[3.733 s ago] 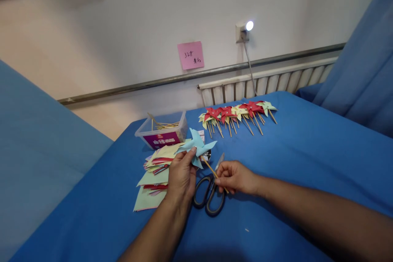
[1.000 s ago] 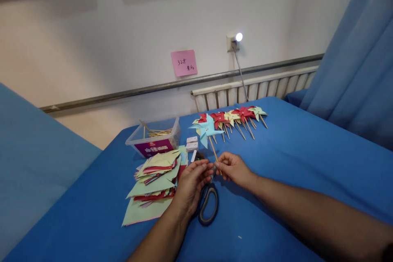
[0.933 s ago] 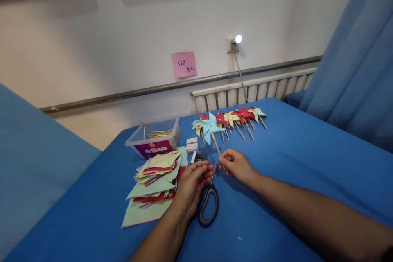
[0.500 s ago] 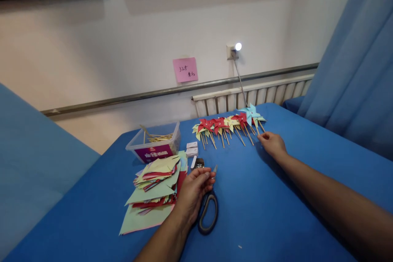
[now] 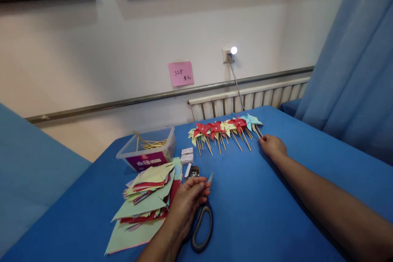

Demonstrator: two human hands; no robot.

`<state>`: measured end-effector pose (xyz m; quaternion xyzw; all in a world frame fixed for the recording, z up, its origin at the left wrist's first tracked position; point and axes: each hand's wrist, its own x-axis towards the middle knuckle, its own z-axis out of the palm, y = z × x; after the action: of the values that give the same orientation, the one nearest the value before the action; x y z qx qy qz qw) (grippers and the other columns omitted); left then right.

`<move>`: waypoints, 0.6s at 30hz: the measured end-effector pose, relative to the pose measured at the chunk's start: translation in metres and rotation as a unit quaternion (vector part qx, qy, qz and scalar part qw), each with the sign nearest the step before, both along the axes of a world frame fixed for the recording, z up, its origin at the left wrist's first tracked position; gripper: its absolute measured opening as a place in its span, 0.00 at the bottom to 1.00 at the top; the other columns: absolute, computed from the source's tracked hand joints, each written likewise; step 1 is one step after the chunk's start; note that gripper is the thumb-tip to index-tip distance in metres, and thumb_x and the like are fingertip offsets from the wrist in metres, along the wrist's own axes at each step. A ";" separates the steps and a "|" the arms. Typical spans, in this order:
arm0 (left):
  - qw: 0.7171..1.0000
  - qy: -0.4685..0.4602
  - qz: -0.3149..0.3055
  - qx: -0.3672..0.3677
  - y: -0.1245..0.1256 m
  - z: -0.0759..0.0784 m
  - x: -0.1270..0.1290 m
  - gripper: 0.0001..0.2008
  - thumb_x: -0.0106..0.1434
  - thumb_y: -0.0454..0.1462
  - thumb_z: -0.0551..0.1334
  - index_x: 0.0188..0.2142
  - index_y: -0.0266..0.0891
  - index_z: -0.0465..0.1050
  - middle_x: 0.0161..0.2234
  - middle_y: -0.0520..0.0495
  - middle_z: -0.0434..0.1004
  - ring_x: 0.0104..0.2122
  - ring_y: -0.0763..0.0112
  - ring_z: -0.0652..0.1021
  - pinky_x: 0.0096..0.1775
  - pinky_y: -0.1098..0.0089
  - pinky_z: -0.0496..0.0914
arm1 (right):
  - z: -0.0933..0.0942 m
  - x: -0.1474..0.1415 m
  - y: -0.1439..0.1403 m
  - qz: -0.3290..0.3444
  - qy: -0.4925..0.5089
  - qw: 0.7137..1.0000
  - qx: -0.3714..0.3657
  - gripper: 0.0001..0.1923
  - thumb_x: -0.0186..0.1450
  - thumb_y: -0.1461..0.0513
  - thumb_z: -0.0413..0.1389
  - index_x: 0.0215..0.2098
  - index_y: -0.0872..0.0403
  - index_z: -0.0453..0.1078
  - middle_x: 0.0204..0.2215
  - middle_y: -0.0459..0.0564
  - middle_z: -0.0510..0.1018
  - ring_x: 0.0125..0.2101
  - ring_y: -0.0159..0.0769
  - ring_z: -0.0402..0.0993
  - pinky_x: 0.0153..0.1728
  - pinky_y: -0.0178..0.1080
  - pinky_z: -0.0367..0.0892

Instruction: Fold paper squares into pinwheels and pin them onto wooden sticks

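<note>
Blue pinwheel is lying right of the frame's centre, at the right end of a row of other pinwheels on the cloth-covered desk; its left vanes are meeting or overlapping a red one. Right hand is resting just below: its grip is clamping, thumb against finger, on the low end of the stick. A second stick is running close by there; whether the fingers are touching it too is not showing. Handling, by judgement: the piece is looking very light, the stick stiff and thin, the paper vanes soft and easily creased, nothing slippery; the bare low stick is offering the best hold, well apart from the folds. Long axis is running on a slant, vaned head pointing to the upper left, stick end pointing to the lower right; vanes are facing up toward the camera. Left hand is hovering at lower centre over the scissors, fingers curling loosely, nothing showing in its grip; contact with the scissors is staying hidden. Paper pile is spreading at lower left, pin box and white boxes are sitting beside it, and the tub is holding spare sticks behind.
</note>
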<state>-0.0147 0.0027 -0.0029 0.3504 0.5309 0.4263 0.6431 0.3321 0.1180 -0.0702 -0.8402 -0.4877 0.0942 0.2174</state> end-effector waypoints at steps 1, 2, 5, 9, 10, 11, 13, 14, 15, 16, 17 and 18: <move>1.000 0.000 0.000 0.000 0.000 0.000 0.000 0.08 0.57 0.31 0.65 0.38 0.34 0.73 0.34 0.43 0.80 0.27 0.75 0.77 0.28 0.77 0.70 | 0.000 0.000 0.000 0.000 -0.001 1.000 -0.004 0.18 0.66 0.52 0.49 0.39 0.52 0.78 0.35 0.56 0.82 0.38 0.46 0.77 0.32 0.38 0.63; 1.000 0.001 -0.001 0.000 0.000 -0.001 0.000 0.08 0.56 0.31 0.66 0.38 0.34 0.73 0.33 0.43 0.80 0.27 0.75 0.77 0.28 0.77 0.70 | 0.000 0.000 0.000 0.000 -0.003 1.000 -0.007 0.18 0.66 0.52 0.49 0.39 0.51 0.78 0.35 0.56 0.82 0.38 0.46 0.77 0.32 0.38 0.63; 1.000 0.010 -0.012 0.008 0.001 -0.002 -0.001 0.09 0.56 0.32 0.66 0.37 0.34 0.73 0.33 0.43 0.80 0.27 0.75 0.77 0.28 0.76 0.69 | 0.001 0.000 0.001 -0.004 -0.005 1.000 -0.014 0.17 0.66 0.53 0.49 0.40 0.51 0.77 0.36 0.56 0.81 0.38 0.45 0.77 0.33 0.38 0.64; 0.997 0.041 -0.052 0.043 -0.001 -0.005 -0.001 0.09 0.56 0.35 0.66 0.37 0.34 0.73 0.33 0.44 0.80 0.27 0.75 0.76 0.28 0.76 0.67 | 0.002 0.000 0.000 -0.009 -0.002 1.000 -0.015 0.16 0.66 0.53 0.50 0.38 0.51 0.77 0.35 0.55 0.81 0.37 0.43 0.77 0.33 0.37 0.64; 0.995 0.053 -0.064 0.051 -0.002 -0.005 0.000 0.10 0.56 0.36 0.66 0.37 0.35 0.73 0.33 0.44 0.80 0.27 0.75 0.76 0.28 0.76 0.67 | 0.002 0.000 -0.001 -0.010 -0.001 1.000 -0.014 0.16 0.66 0.52 0.50 0.38 0.51 0.77 0.35 0.55 0.81 0.37 0.43 0.77 0.33 0.37 0.64; 0.993 0.066 -0.076 0.058 -0.003 -0.006 0.001 0.10 0.56 0.37 0.66 0.37 0.35 0.73 0.33 0.44 0.80 0.27 0.75 0.75 0.29 0.75 0.67 | 0.002 0.000 -0.001 -0.011 0.000 1.000 -0.013 0.17 0.66 0.52 0.50 0.38 0.51 0.77 0.35 0.55 0.81 0.37 0.43 0.77 0.32 0.37 0.64; 0.988 0.096 -0.102 0.068 -0.005 -0.007 0.003 0.10 0.56 0.38 0.65 0.36 0.35 0.73 0.32 0.44 0.80 0.27 0.74 0.75 0.30 0.74 0.67 | 0.001 0.001 -0.002 -0.012 0.002 1.000 -0.011 0.17 0.66 0.52 0.50 0.38 0.52 0.77 0.34 0.55 0.81 0.36 0.42 0.76 0.32 0.37 0.63; 0.984 0.113 -0.116 0.075 -0.006 -0.007 0.004 0.10 0.55 0.37 0.65 0.36 0.36 0.73 0.32 0.44 0.80 0.27 0.73 0.76 0.30 0.73 0.67 | 0.000 0.002 -0.002 -0.012 0.003 1.000 -0.009 0.16 0.65 0.52 0.50 0.37 0.52 0.77 0.34 0.55 0.81 0.36 0.42 0.76 0.32 0.37 0.63; 0.979 0.131 -0.131 0.087 -0.008 -0.008 0.006 0.09 0.55 0.37 0.65 0.35 0.36 0.73 0.31 0.45 0.80 0.27 0.73 0.76 0.32 0.72 0.67 | 0.000 0.002 -0.002 -0.012 0.004 1.000 -0.007 0.16 0.65 0.52 0.50 0.37 0.52 0.77 0.34 0.55 0.80 0.35 0.42 0.76 0.31 0.37 0.63; 0.973 0.150 -0.145 0.103 -0.009 -0.008 0.007 0.09 0.55 0.37 0.65 0.35 0.36 0.73 0.31 0.45 0.80 0.28 0.72 0.76 0.33 0.71 0.68 | -0.001 0.003 -0.002 -0.012 0.004 1.000 -0.004 0.16 0.65 0.52 0.51 0.36 0.52 0.77 0.34 0.56 0.80 0.35 0.42 0.76 0.31 0.37 0.62; 0.966 0.170 -0.155 0.121 -0.011 -0.008 0.008 0.08 0.55 0.37 0.65 0.35 0.36 0.73 0.31 0.45 0.79 0.29 0.71 0.76 0.35 0.70 0.68 | -0.002 0.003 -0.002 -0.012 0.005 1.000 0.000 0.16 0.65 0.52 0.51 0.36 0.52 0.76 0.33 0.56 0.80 0.35 0.43 0.76 0.31 0.38 0.62; 0.958 0.188 -0.164 0.139 -0.012 -0.008 0.009 0.08 0.55 0.37 0.65 0.35 0.37 0.74 0.31 0.45 0.79 0.30 0.70 0.76 0.36 0.69 0.68 | -0.003 0.003 -0.002 -0.012 0.005 1.000 0.004 0.16 0.65 0.52 0.51 0.36 0.52 0.76 0.33 0.56 0.80 0.34 0.43 0.76 0.30 0.38 0.62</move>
<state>-0.0058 -0.0092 -0.0113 0.5924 0.5133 0.3112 0.5375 0.3353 0.1156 -0.0727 -0.8446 -0.4768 0.0940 0.2248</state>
